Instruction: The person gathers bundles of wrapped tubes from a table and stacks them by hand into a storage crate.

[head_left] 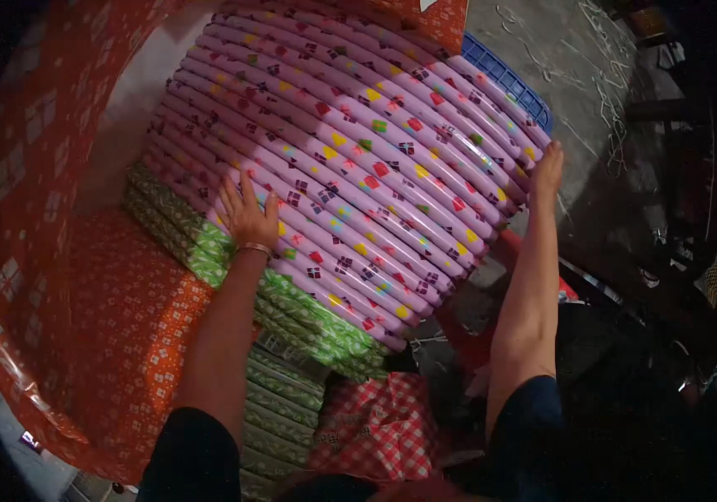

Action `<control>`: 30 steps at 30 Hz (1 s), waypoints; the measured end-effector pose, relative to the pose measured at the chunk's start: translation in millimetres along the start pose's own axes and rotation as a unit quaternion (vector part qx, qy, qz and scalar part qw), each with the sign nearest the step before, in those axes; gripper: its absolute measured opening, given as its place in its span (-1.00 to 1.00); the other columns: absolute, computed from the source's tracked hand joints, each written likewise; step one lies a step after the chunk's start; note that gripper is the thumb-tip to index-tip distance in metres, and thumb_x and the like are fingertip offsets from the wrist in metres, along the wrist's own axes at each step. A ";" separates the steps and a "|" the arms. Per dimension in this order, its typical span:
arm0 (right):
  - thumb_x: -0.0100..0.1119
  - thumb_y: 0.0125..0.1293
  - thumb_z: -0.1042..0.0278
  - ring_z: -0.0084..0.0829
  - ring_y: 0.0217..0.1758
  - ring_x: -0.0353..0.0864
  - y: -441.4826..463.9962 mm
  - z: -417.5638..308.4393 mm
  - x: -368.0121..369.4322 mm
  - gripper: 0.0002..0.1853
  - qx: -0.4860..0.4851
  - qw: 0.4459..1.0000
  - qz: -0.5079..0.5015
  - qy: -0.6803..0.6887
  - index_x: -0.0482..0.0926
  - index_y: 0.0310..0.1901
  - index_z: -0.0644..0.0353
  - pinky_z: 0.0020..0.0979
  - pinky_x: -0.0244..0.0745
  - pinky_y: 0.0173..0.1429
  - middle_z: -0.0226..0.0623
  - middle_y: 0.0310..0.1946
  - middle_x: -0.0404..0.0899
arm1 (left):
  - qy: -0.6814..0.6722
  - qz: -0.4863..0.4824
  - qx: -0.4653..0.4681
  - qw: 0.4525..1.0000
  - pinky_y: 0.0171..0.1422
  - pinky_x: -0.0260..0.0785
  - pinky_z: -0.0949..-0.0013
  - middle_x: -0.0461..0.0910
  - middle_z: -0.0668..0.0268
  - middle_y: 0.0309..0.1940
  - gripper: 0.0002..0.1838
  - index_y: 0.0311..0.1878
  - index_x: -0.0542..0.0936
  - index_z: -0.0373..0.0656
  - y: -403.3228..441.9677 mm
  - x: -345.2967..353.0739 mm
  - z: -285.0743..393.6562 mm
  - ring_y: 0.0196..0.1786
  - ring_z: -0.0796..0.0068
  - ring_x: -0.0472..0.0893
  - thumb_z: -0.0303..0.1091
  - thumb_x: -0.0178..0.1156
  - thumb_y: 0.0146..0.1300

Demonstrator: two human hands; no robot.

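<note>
A stack of pink wrapping-paper rolls point(358, 159) printed with small gift boxes lies slanted in front of me. My left hand point(249, 219) rests flat on top of the pink rolls near their lower left side, fingers spread. At the right, my right hand point(547, 171) is held against the ends of the rolls, its fingers stretched upward and partly turned from view. Green patterned rolls point(308, 314) lie along the lower edge of the pink ones. An orange sheet with a white gift print point(136, 326) surrounds the stack at the left and top.
A blue plastic crate point(505, 79) shows behind the rolls at the upper right. Loose string point(614, 100) lies on the grey floor. More green rolls point(279, 410) and a red-and-white checked cloth point(383, 427) are close to my body. The right side is dark and cluttered.
</note>
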State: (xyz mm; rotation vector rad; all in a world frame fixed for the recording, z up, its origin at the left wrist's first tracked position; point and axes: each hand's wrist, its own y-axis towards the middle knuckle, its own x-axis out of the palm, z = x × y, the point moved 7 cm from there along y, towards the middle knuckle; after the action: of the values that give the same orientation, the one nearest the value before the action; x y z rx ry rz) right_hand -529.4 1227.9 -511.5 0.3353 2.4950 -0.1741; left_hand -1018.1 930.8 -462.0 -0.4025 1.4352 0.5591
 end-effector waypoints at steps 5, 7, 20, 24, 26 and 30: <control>-0.33 0.29 -0.30 0.07 0.13 0.37 -12.4 -25.0 -28.1 -0.20 0.025 0.998 0.050 -0.003 0.28 0.10 0.47 -0.12 0.22 0.17 0.24 0.05 0.37 | 0.025 -0.012 -0.014 1.000 0.32 -0.16 -0.23 0.01 -0.03 0.34 -0.26 0.37 0.08 -0.05 0.4 -4.3 2.1 0.38 -0.08 0.00 0.07 -0.01 0.19; -0.37 0.29 -0.31 0.12 0.13 0.36 -1.2 -22.0 -14.2 -0.20 -0.013 0.999 0.026 -0.043 0.31 0.07 0.47 -0.08 0.20 0.17 0.30 0.02 0.37 | 0.026 -0.017 -0.011 0.999 0.32 -0.14 -0.22 -0.01 -0.03 0.35 -0.27 0.36 0.10 -0.06 0.0 3.2 -1.5 0.38 -0.06 -0.01 0.07 -0.01 0.20; -0.32 0.33 -0.20 0.16 0.00 0.40 27.1 -4.1 15.2 -0.30 -0.037 0.987 -0.029 -0.155 0.36 -0.08 0.49 -0.09 0.27 0.07 0.30 -0.12 0.43 | 0.005 0.011 0.035 0.999 0.29 -0.11 -0.24 -0.05 -0.04 0.35 -0.26 0.36 0.09 -0.06 2.4 6.9 -4.1 0.38 -0.07 -0.04 0.18 -0.11 0.22; -0.34 0.37 -0.12 0.16 -0.04 0.42 26.5 25.2 -10.7 -0.40 -0.099 0.983 -0.021 -0.155 0.43 -0.13 0.39 -0.12 0.29 0.04 0.26 -0.15 0.46 | -0.010 -0.011 0.010 1.000 0.34 -0.21 -0.22 -0.10 -0.03 0.38 -0.23 0.39 0.04 0.00 4.5 10.0 -6.1 0.41 -0.08 -0.12 0.23 -0.16 0.22; -0.33 0.37 -0.12 0.11 -0.01 0.43 -0.4 23.4 -24.3 -0.40 -0.117 0.981 -0.011 -0.152 0.42 -0.12 0.38 -0.14 0.29 0.06 0.24 -0.12 0.47 | -0.010 -0.036 0.005 0.999 0.35 -0.26 -0.22 -0.12 -0.03 0.38 -0.22 0.40 0.00 0.01 2.1 10.2 -4.9 0.42 -0.08 -0.14 0.26 -0.18 0.21; -0.35 0.40 -0.12 -0.36 0.08 0.32 -59.8 24.6 -14.6 -0.38 -0.007 0.994 0.056 0.098 0.36 0.02 0.41 -0.33 0.17 0.21 -0.03 0.06 0.37 | -0.025 -0.016 0.024 0.999 0.35 -0.27 -0.23 -0.14 -0.05 0.39 -0.21 0.40 -0.02 0.03 5.2 8.7 -3.7 0.43 -0.07 -0.16 0.28 -0.21 0.21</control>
State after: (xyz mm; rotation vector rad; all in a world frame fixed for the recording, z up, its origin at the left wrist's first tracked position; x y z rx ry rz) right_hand -520.9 1162.8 -519.9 0.5068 2.6608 -0.0805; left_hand -1023.8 933.8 -470.7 -0.3701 1.3899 0.5040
